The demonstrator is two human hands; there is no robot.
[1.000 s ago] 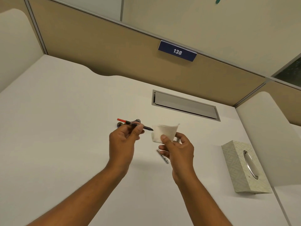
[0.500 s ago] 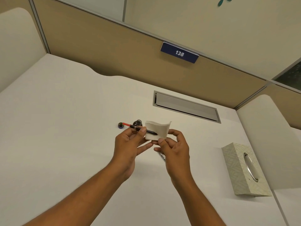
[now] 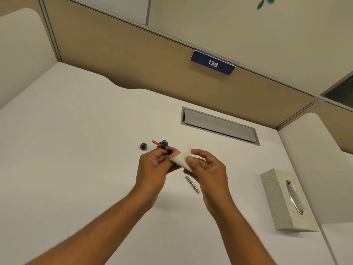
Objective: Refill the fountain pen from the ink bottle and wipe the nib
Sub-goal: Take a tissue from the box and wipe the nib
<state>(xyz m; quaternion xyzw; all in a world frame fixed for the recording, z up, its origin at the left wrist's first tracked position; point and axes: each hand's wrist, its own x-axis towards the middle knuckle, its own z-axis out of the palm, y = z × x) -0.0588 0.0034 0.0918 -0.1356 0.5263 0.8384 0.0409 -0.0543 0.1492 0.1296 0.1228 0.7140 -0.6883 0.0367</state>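
My left hand (image 3: 152, 167) pinches the fountain pen (image 3: 162, 146), a thin black body with a red rear end pointing up and left. Its nib end is hidden inside a folded white tissue (image 3: 181, 158), which my right hand (image 3: 208, 171) pinches closed around it with thumb and fingers. Behind the pen stands the small dark ink bottle (image 3: 164, 143), open at the top. The bottle's cap (image 3: 143, 146) lies on the white desk just left of it. A silver pen barrel (image 3: 192, 184) lies on the desk under my right hand.
A patterned tissue box (image 3: 286, 199) with a metal-rimmed slot stands at the right. A grey cable hatch (image 3: 219, 125) is set into the desk (image 3: 76, 150) behind the hands. Beige partition walls close the back and sides.
The hands came together: the pen's nib went from beside the tissue into it, and my right hand folded the tissue shut around the nib.
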